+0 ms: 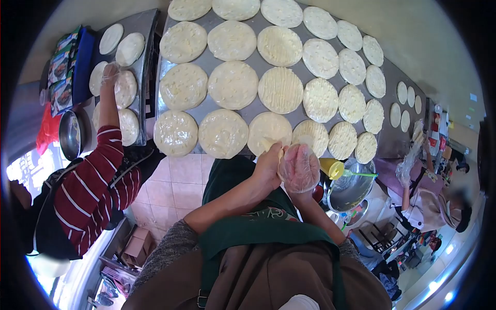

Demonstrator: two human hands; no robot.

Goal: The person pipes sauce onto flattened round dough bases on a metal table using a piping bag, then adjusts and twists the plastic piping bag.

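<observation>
Right up close, both hands meet above the table's near edge; the left hand [267,164] is curled against the right hand [299,168], which wears a clear plastic glove, though I cannot tell what either grips; just beyond them lies a pale dough round [269,128], flat on the metal table [208,60]; a yellow bottle [332,168] sits to the right, by a metal bowl [351,192]; farther out, more rounds [232,85] spread in rows; at left, a co-worker's gloved hand [110,75] reaches over other rounds.
</observation>
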